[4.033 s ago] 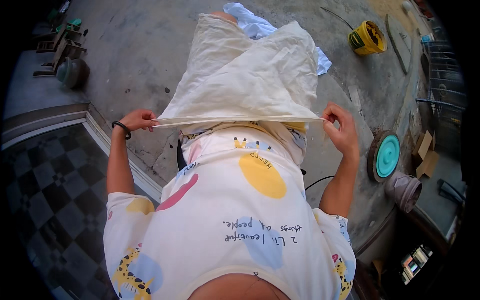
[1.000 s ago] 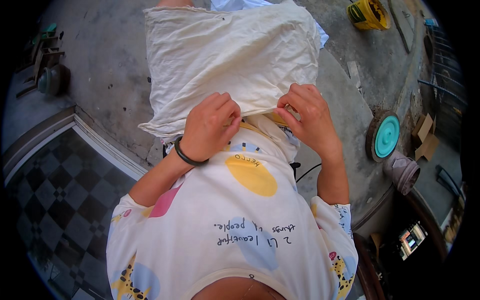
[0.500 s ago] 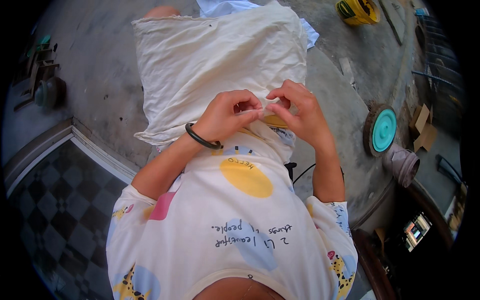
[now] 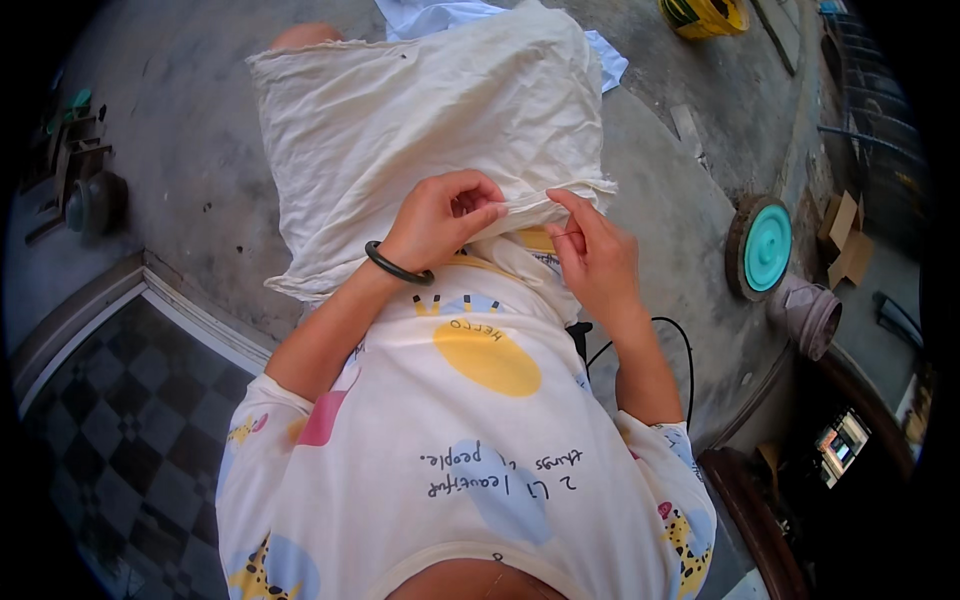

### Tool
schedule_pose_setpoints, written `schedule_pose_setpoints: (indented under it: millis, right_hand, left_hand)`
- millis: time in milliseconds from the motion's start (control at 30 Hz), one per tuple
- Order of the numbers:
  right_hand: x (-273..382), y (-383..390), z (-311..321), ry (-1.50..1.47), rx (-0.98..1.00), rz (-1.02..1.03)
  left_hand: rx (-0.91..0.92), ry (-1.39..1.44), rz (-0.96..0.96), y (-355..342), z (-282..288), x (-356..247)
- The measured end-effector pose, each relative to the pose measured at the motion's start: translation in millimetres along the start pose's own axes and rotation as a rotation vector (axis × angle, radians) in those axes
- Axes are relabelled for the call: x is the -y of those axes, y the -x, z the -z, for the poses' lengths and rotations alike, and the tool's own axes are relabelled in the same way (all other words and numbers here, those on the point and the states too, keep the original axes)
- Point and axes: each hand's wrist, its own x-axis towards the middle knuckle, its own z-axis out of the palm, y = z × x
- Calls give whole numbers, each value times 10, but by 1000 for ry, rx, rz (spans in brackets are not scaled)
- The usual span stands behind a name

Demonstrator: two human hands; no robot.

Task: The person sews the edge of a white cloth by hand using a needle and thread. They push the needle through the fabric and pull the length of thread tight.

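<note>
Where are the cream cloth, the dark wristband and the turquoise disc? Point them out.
Cream cloth point(image 4: 430, 130), head view: middle of its wrinkled spread.
Dark wristband point(image 4: 394, 270), head view: its lower curve.
Turquoise disc point(image 4: 768, 248), head view: centre of its round face.

yel. bucket point(image 4: 703, 16) cropped, blue cloth point(image 4: 420, 17) part. hidden behind cream cloth point(image 4: 430, 115)

Yellow bucket point(image 4: 703, 17) upper right (partly cropped); turquoise disc point(image 4: 767, 248) near cardboard box point(image 4: 852, 258).
</note>
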Motion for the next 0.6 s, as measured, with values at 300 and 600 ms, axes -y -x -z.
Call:
schedule_pose_setpoints:
  millis: [300,600]
  right_hand:
    - [-105,-321,-70,-286,141,-117]
    - [-35,-471,-31,-367,153,-108]
  left_hand:
    - [14,-302,-275,32,132,-229]
    - [-69,-754,-635,27,279,-633]
